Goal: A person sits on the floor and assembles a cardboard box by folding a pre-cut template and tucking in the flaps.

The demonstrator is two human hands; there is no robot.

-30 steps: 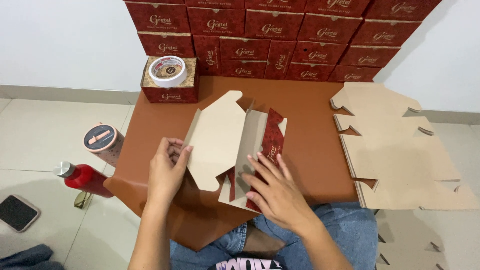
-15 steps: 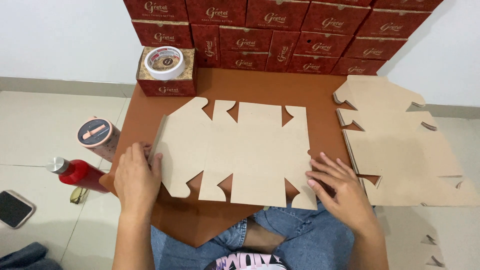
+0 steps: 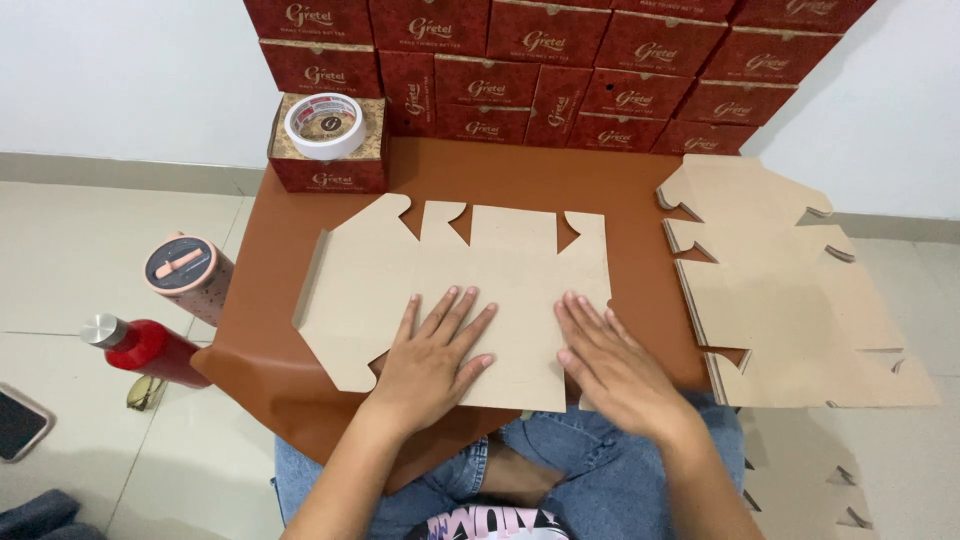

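On a low brown table (image 3: 300,380) before stacked red boxes (image 3: 560,60), a flat cardboard blank (image 3: 470,270) lies unfolded. The left hand (image 3: 430,360) and the right hand (image 3: 610,365) press on it, fingers spread, probably to flatten its creases.

The flat die-cut box blank (image 3: 470,290) is matt, unprinted brown cardboard; the reddish-brown mat (image 3: 500,175) beneath looks smooth, faintly sheened; the red bottle (image 3: 150,348) has a glossy body and metal cap.
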